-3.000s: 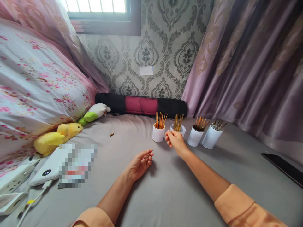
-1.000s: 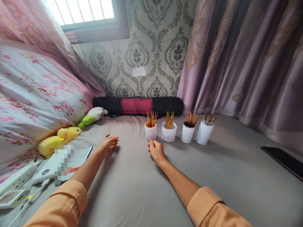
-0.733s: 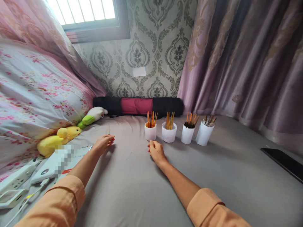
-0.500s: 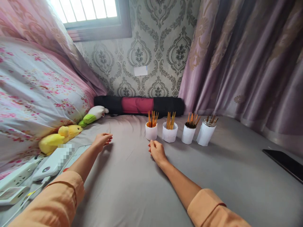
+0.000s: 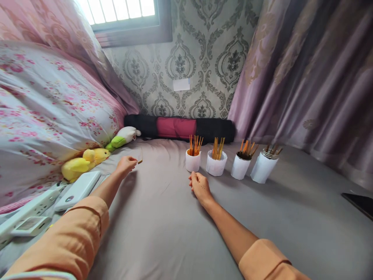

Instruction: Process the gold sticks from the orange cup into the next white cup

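Note:
My left hand [image 5: 127, 165] is pinched on a thin stick [image 5: 140, 161], its short brownish end poking out past the fingertips above the grey sheet. My right hand [image 5: 200, 186] is closed, just in front of the leftmost white container [image 5: 192, 162]; whether its curled fingers hold anything is hidden. Orange sticks [image 5: 196, 146] stand in that container. To its right, a wider white container [image 5: 216, 166] holds yellowish sticks [image 5: 218, 148]. Two taller white-wrapped containers, one dark-rimmed [image 5: 239, 168] and one a glass jar [image 5: 264, 169], hold orange-brown and dark brown sticks.
Plush toys [image 5: 75, 169] lie on the left by a flowered bundle [image 5: 58, 105]. Nearer are a power strip [image 5: 35, 210] and a white power bank [image 5: 78, 190]. A black and red roll [image 5: 176, 127] lies along the wall; a phone [image 5: 358, 204] lies far right.
The view has turned a little left, so the containers appear farther right. Relative to the sheet, my left hand has shifted slightly left, and its stick end shows more clearly. My right hand stays by the container.

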